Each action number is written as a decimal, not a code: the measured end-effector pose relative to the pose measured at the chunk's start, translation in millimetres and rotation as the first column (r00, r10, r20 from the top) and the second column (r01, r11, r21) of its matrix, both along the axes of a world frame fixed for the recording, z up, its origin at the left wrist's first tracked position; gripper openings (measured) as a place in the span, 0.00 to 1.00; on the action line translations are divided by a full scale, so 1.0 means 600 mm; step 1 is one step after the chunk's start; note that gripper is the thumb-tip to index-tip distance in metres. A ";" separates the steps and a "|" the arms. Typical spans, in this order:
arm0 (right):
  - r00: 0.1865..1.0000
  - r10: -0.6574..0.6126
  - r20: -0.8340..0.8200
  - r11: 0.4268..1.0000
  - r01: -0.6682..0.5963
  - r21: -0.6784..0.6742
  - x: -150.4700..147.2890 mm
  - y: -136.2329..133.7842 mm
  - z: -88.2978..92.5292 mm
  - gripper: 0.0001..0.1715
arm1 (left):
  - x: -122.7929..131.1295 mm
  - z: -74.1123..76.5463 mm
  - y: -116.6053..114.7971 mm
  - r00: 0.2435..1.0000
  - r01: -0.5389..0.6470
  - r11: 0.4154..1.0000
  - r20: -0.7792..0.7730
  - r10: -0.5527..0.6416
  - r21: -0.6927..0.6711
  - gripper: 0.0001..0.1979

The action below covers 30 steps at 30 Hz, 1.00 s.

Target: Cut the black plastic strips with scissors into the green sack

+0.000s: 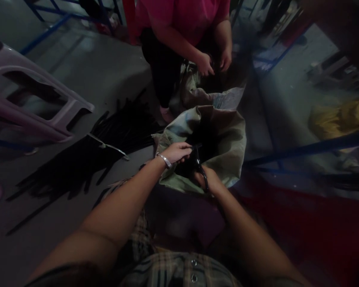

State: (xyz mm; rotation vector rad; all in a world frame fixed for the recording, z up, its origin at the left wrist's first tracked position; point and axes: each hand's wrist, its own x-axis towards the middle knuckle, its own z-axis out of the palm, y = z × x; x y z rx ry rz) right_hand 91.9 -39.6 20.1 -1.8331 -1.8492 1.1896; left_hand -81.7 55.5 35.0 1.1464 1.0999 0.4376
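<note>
Over the mouth of an open woven sack (231, 151), my left hand (178, 152) is closed on a thin black strip (196, 147). Black-handled scissors (202, 175) are in my right hand (208, 180), whose fingers are wrapped round the handles. The blades point up toward the strip, close to my left fingertips. Inside the sack it is too dark to make out the contents.
A person in a pink top (187, 20) works over a second sack (227, 97) just ahead. Tied long black strips (86, 159) lie on the floor at left, near a plastic stool (60, 115). A blue bar (311, 149) crosses at right.
</note>
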 end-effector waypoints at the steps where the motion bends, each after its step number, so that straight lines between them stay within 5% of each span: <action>1: 1.000 -0.010 -0.002 1.000 0.010 -0.002 0.001 0.000 0.000 0.13 | 0.001 0.001 -0.001 1.000 0.010 1.000 0.004 -0.010 0.008 0.12; 18: 0.959 -0.229 -0.166 0.973 0.223 -0.055 -0.024 -0.015 -0.016 0.18 | -0.012 0.008 0.005 0.999 0.038 0.999 0.017 -0.038 0.032 0.11; 30: 0.919 -0.303 -0.254 0.949 0.266 -0.169 -0.035 -0.016 0.010 0.16 | -0.017 0.012 0.008 0.998 0.063 0.997 0.017 -0.064 0.054 0.08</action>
